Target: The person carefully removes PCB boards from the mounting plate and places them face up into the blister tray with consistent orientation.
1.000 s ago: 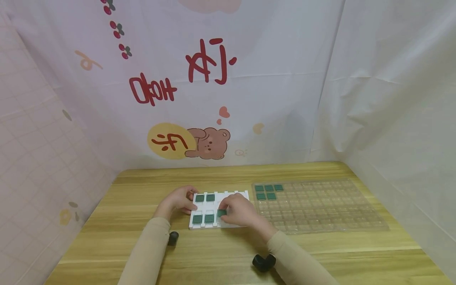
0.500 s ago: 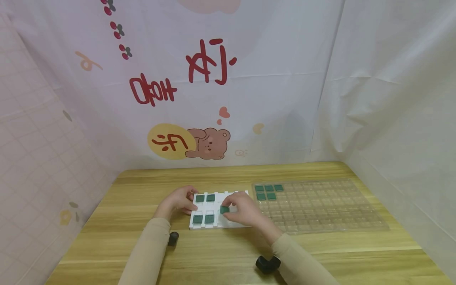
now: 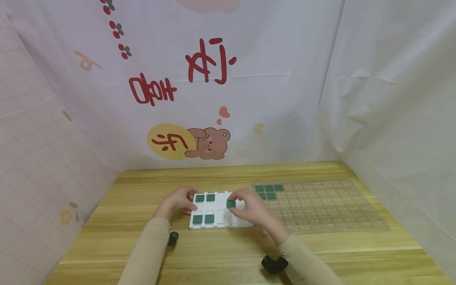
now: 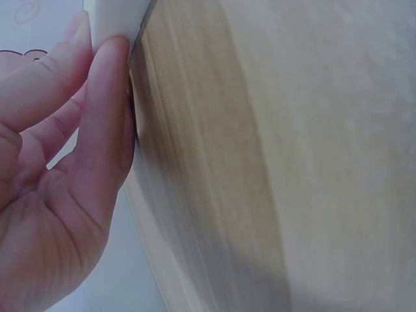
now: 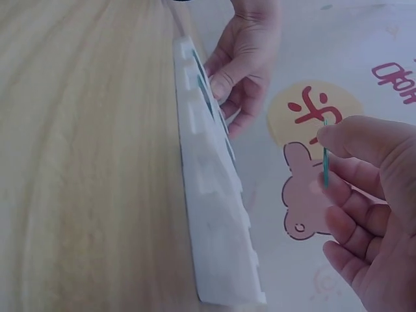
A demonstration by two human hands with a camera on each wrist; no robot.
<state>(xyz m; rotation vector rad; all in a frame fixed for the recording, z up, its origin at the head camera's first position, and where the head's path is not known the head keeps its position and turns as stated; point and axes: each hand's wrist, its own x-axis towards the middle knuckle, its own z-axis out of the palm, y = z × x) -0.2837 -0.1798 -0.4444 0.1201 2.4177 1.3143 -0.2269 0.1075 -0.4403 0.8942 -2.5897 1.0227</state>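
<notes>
The right hand point(image 3: 249, 206) has its grip pinched on a green square point(image 3: 230, 204), thumb on one face and fingertips on the other. The right wrist view shows that square edge-on, thin and upright, clear of the white tray point(image 3: 225, 222); seen from the head, it is over the tray's middle part, right of the filled compartments.

The left hand point(image 3: 181, 199) pinches the tray's left end between thumb and fingers (the left wrist view catches only a pale corner of it). Four green pieces point(image 3: 209, 218) lie in the white tray, two in the far row and two in the near row, all in the two leftmost columns.

Just beside the white tray, on its right, a clear tray point(image 3: 320, 206) with many small compartments lies flat on the counter point(image 3: 213, 253). Five green chips point(image 3: 268, 188) occupy its far left corner: three along the far row, two in the next.

Both arms wear beige sleeves point(image 3: 144, 253), with a black fitting point(image 3: 274, 264) beside each. Behind the counter hangs a white cloth point(image 3: 278, 79) printed with red characters point(image 3: 204, 65) and a brown bear point(image 3: 212, 144).
</notes>
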